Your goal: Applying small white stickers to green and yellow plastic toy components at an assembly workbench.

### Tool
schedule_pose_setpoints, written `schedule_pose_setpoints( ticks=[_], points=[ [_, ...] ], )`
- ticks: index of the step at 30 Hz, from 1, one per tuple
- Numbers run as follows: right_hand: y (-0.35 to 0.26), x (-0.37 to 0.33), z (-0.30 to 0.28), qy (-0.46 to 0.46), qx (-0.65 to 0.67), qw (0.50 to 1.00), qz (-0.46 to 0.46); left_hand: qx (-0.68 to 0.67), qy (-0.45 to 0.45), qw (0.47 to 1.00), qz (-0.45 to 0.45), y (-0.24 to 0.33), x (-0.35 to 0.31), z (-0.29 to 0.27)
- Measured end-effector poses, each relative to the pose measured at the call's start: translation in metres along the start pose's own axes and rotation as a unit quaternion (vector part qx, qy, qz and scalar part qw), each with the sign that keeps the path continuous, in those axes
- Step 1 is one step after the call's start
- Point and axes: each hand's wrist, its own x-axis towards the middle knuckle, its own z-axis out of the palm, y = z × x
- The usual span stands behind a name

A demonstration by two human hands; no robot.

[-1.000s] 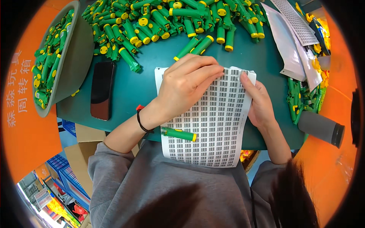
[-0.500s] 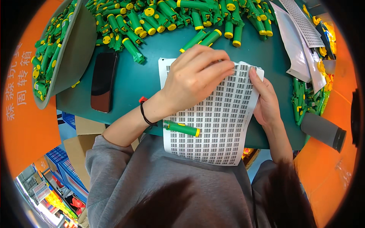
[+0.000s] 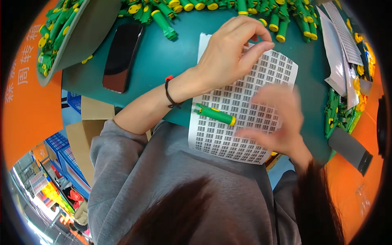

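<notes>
A white sheet of small printed labels [image 3: 228, 143] lies on the table's near edge and slopes down toward me. My left hand [image 3: 230, 53] is over its upper part, thumb and index finger pinched together; whatever is between the tips is too small to make out. On the sheet rests a green plastic tube with a yellow end cap [image 3: 216, 114]. Just right of that tube hovers my right hand [image 3: 288, 118], blurred by motion, thumb and fingers spread around bare air, not visibly touching it.
Many similar green tubes [image 3: 281, 28] are heaped along the far side. A grey bin [image 3: 81, 45] of them stands at the left, beside a dark phone [image 3: 122, 57]. To the right are more label sheets [image 3: 332, 57] and a grey cylinder with a black end [image 3: 351, 151].
My right hand has let go of the sheet's right edge and moved left toward the green tube, its fingers opening. My left hand stays pinched near the sheet's top. The whole view has shifted.
</notes>
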Motion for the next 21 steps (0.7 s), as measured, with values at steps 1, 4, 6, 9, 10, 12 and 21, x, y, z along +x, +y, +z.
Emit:
schedule_pose_setpoints(
  ticks=[1, 4, 6, 9, 10, 12, 21],
  points=[
    [-0.012, 0.004, 0.009, -0.115, 0.071, 0.991, 0.025, -0.032, 0.006, 0.999, -0.033, 0.002, 0.002, 0.002],
    [-0.010, -0.010, 0.028, -0.166, 0.093, 0.981, 0.040, -0.064, 0.011, 0.997, -0.032, 0.007, 0.006, -0.002],
    [-0.010, -0.009, 0.021, -0.109, 0.123, 0.983, 0.080, -0.076, 0.026, 0.996, -0.030, 0.012, 0.009, -0.007],
    [0.005, -0.011, 0.012, -0.002, 0.219, 0.959, 0.181, -0.177, -0.086, 0.973, -0.118, 0.028, 0.012, -0.030],
    [0.011, -0.010, 0.009, 0.063, 0.329, 0.903, 0.271, -0.236, -0.122, 0.950, -0.164, 0.030, 0.011, -0.036],
    [0.014, -0.007, 0.002, 0.137, 0.417, 0.827, 0.352, -0.249, -0.143, 0.943, -0.166, 0.036, 0.005, -0.039],
    [0.018, -0.010, -0.002, 0.190, 0.333, 0.889, 0.252, -0.185, -0.182, 0.962, -0.089, 0.040, 0.015, -0.032]
  ],
)
